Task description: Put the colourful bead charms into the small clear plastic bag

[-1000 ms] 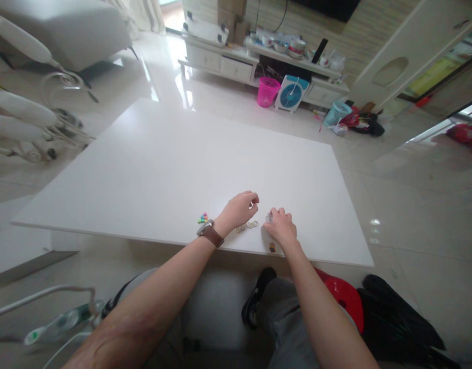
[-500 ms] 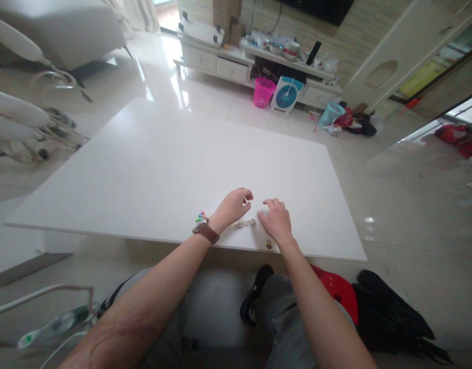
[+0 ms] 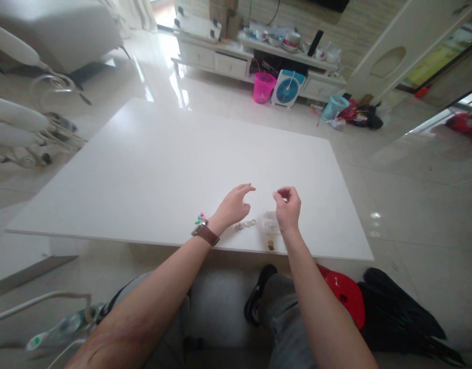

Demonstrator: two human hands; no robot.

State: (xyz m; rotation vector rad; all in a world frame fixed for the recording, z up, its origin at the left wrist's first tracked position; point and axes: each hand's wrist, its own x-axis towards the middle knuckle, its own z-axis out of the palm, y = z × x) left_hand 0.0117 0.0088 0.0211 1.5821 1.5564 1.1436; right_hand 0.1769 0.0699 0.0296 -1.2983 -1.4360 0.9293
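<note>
Over the white table (image 3: 151, 169), my left hand (image 3: 234, 205) hovers with thumb and fingers apart and nothing between them. My right hand (image 3: 288, 209) is to its right, thumb and fingers pinched together; whatever they hold, if anything, is too small to make out. Beneath the left hand lies a row of overlapping metal rings (image 3: 245, 225). A clear plastic box (image 3: 270, 221) sits partly hidden behind my right hand. Near the table's front edge is a small yellow and blue cartoon figure (image 3: 270, 245). Small pieces in bright colours (image 3: 200, 218) lie beside my left wrist.
Beyond the table stand a pink basket (image 3: 264, 87), a blue and white fan (image 3: 288, 88) and a low cabinet (image 3: 205, 56) with dishes on top. White chairs (image 3: 20, 115) are at the left. A red stool (image 3: 345, 294) is below the table's front right.
My right hand has moved right and slightly up, its fingers closing into a pinch, and the clear box shows more plainly. My left fingers have stretched out and spread further from the thumb.
</note>
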